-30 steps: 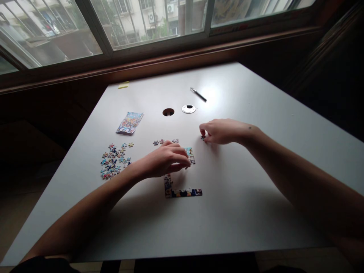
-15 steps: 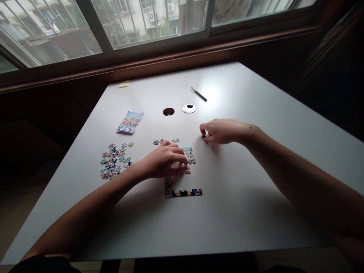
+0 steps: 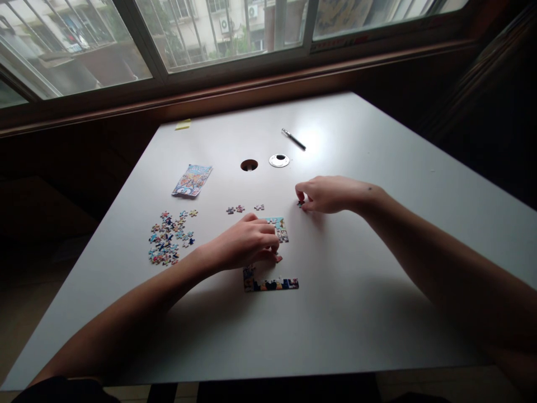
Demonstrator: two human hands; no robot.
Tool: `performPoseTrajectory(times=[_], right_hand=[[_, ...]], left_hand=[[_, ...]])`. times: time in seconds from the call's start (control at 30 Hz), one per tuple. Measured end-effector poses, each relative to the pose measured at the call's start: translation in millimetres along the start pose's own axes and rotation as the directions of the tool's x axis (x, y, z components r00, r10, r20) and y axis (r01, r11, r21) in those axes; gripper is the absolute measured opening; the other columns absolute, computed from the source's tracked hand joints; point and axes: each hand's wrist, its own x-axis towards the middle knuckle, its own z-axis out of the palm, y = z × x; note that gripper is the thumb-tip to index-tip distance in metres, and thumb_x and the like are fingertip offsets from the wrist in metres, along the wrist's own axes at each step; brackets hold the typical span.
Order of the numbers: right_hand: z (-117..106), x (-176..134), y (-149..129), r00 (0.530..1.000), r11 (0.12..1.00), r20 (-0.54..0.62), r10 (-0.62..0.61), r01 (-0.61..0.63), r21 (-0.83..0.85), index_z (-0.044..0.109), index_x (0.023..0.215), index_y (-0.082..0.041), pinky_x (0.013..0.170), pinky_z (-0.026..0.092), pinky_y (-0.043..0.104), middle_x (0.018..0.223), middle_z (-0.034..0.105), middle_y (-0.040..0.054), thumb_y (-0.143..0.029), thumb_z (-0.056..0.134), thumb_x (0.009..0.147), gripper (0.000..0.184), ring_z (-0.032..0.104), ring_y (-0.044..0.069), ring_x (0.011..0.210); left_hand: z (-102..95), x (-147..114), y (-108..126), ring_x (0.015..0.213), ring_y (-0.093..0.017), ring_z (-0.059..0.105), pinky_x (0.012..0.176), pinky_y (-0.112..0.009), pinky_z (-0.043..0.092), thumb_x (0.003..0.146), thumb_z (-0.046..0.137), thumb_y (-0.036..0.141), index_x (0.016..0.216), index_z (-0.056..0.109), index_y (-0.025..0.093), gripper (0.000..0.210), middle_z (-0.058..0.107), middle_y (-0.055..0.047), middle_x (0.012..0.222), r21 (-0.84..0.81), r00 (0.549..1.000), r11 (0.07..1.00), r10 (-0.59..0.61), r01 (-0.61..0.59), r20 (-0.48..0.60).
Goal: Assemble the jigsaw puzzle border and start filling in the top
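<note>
Watching through the head camera from far off, I have the white table [image 3: 348, 330] nearest me, then an L-shaped run of joined jigsaw pieces [image 3: 274, 285], one arm along the bottom, the other rising on the left until it is lost under the left hand [image 3: 247, 240]. That hand's fingertips are down on a reddish piece [image 3: 279, 258], just above the bottom arm; whether they pinch it or only push it, I cannot tell. Behind them a joined corner section [image 3: 282, 229] shows partly, the hand covering the rest. For this piece I would keep it low, turn it until tab and gap agree, then press straight down with one fingertip, so the joined edges don't buckle. I would also lift the wrist a little, as it hides the left side. The loose pile [image 3: 165, 240] lies over to the left, clear of the hand. Farther on, the right hand [image 3: 327, 194] pinches a small dark piece [image 3: 300, 204] at the tabletop; I'd hold it there, out of the way. Beyond the left hand lie three loose pieces [image 3: 240, 209], then a printed packet [image 3: 193, 180], and well behind, a pen [image 3: 293, 139].
</note>
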Motion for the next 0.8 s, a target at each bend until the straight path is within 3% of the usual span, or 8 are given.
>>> performPoseTrajectory(times=[0.3,0.4,0.5,0.7,0.8], right_hand=[[0.8,-0.4,0.1,1.0,1.0,0.009,0.003,-0.003,0.01,0.061,0.101,-0.024,0.058,0.035,0.031,0.099,0.069,0.0078,-0.037,0.057,0.083,0.022,0.06,0.023,0.079],[0.8,-0.4,-0.2,1.0,1.0,0.012,0.005,-0.005,0.012,0.061,0.101,-0.024,0.058,0.035,0.032,0.1,0.068,0.0081,-0.038,0.057,0.084,0.023,0.06,0.023,0.08],[0.6,-0.2,0.1,1.0,1.0,0.018,0.008,-0.009,0.013,0.061,0.101,-0.024,0.058,0.035,0.032,0.101,0.068,0.0086,-0.038,0.057,0.083,0.023,0.06,0.023,0.08],[-0.6,-0.9,0.2,1.0,1.0,0.028,0.003,-0.003,0.021,0.061,0.102,-0.024,0.059,0.036,0.032,0.102,0.068,0.009,-0.039,0.056,0.084,0.024,0.06,0.024,0.081],[-1.0,-1.7,-0.7,1.0,1.0,0.03,0.005,-0.005,0.022,0.062,0.102,-0.023,0.06,0.036,0.032,0.102,0.068,0.0094,-0.038,0.056,0.084,0.024,0.06,0.024,0.082]], left_hand=[[-5.4,-2.2,-3.8,0.091,-0.015,0.061,0.084,-0.03,0.037,0.098,0.058,0.024,0.091,0.064,0.02,0.01,0.068,-0.002,0.095,-0.101,1.0,0.995,0.011,-0.012,-0.014],[-10.1,-5.9,-19.0,0.079,-0.012,0.059,0.074,-0.026,0.043,0.097,0.056,0.02,0.092,0.062,0.018,0.008,0.067,-0.003,0.091,-0.184,0.984,0.977,-0.128,0.104,-0.125],[-11.1,-10.6,-39.7,0.072,-0.012,0.058,0.067,-0.025,0.044,0.093,0.062,0.023,0.092,0.065,0.017,0.007,0.067,-0.002,0.084,-0.199,0.901,0.937,-0.335,0.287,-0.277],[-11.5,-23.4,-68.6,0.084,-0.017,0.061,0.077,-0.031,0.047,0.093,0.061,0.03,0.091,0.075,0.019,0.017,0.07,-0.006,0.094,-0.037,0.867,0.917,-0.388,0.397,-0.314],[-19.4,-31.9,-76.4,0.086,-0.018,0.062,0.076,-0.032,0.045,0.091,0.062,0.03,0.096,0.077,0.024,0.017,0.071,-0.005,0.095,0.038,0.862,0.889,-0.432,0.457,-0.266]])
